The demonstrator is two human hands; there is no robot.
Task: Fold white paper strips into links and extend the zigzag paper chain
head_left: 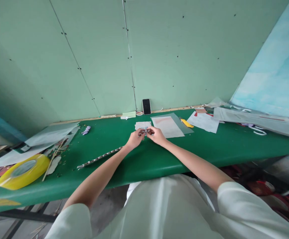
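Note:
My left hand (135, 137) and my right hand (157, 135) meet over the middle of the green table. Both are closed, fingertips pinched on one small greyish piece (145, 131) between them. It is too small and too covered by fingers for me to name. Just beyond the fingertips lies a small white paper (142, 124). Beside my left forearm a braided dark-and-light strip (98, 158) stretches across the table, its far end passing behind the arm. A larger white sheet (168, 126) lies to the right of my right hand.
A phone (146, 106) leans against the wall. Rightward are a yellow cutter (186, 123), loose papers (203, 121) and a white hook (259, 131). At left lie a big yellow tape roll (5, 177), thin sticks (53, 159), plastic sheets (52, 136) and a purple piece (86, 130).

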